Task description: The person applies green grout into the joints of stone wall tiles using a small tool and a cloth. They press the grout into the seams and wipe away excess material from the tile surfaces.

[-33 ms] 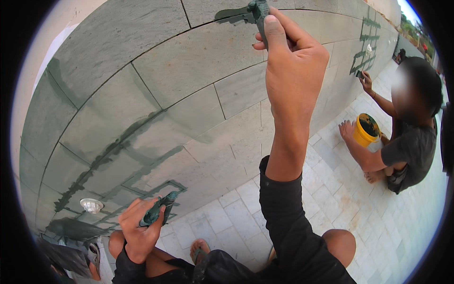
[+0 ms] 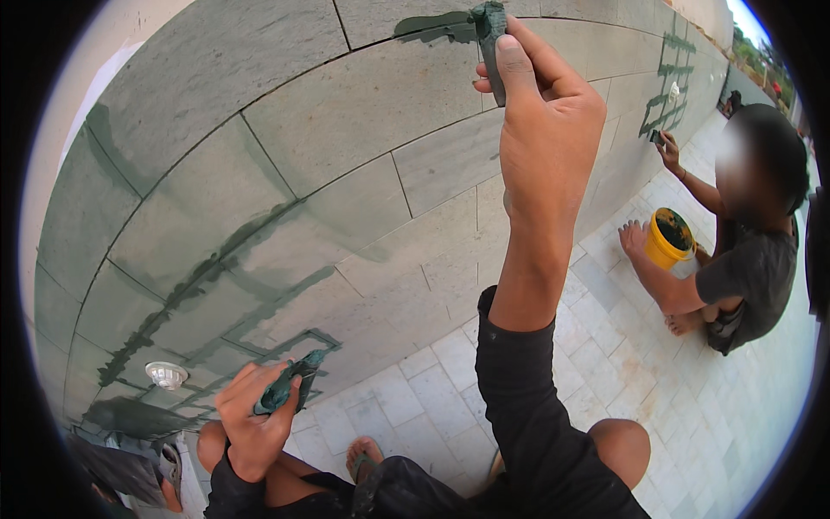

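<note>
Grout (image 2: 432, 26) seemed to be going into the upper seam (image 2: 296, 80); your next stroke probably called for even pressure along it. Your right hand (image 2: 553, 112) pinched the spreader (image 2: 492, 56) at the grout's right end; your left hand (image 2: 252, 424) curled round a green lump (image 2: 278, 394) (shape unclear). Spreader looked slim, dark, caked on top.

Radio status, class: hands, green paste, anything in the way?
Right hand pinching paste-coated spreader; left hand gripping green-smeared object, kind unclear. Green paste on tiled wall. Co-worker crouched right, clear of both hands.
</note>
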Available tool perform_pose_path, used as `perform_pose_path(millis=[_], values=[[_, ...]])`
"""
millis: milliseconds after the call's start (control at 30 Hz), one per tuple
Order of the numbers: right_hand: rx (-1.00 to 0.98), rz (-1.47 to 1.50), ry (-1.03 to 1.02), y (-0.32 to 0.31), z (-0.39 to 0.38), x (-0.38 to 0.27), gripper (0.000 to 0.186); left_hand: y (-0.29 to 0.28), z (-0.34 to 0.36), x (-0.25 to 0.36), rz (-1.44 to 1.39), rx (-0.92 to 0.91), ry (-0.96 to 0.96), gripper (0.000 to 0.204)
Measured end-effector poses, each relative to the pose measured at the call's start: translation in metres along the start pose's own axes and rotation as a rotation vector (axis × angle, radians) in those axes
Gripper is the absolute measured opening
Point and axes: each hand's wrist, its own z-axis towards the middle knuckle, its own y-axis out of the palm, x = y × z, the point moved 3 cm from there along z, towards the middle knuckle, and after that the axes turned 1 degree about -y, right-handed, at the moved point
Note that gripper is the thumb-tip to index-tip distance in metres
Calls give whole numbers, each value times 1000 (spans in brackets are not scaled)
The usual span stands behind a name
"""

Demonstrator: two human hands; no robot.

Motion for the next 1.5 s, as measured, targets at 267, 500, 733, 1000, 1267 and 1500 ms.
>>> perform_pose_path(millis=[267, 500, 733, 1000, 1267, 1500], values=[[74, -55, -337, 23, -11, 36, 30, -5, 0, 3, -2, -30, 3, 22], [127, -218, -623, 44, -14, 40, 28, -8, -2, -2, -13, -42, -5, 23], [13, -366, -480, 30, -24, 19, 25, -10, -4, -4, -5, -47, -1, 26], [21, -380, -221, 49, -3, -40, 25, -10, -5, 0, -15, -45, 24, 25], [-11, -292, -441, 65, -24, -14, 27, -9, -6, 1, -10, -50, 6, 23], [12, 27, -140, 22, -19, 4, 30, -7, -4, 7, -14, -49, 19, 25]])
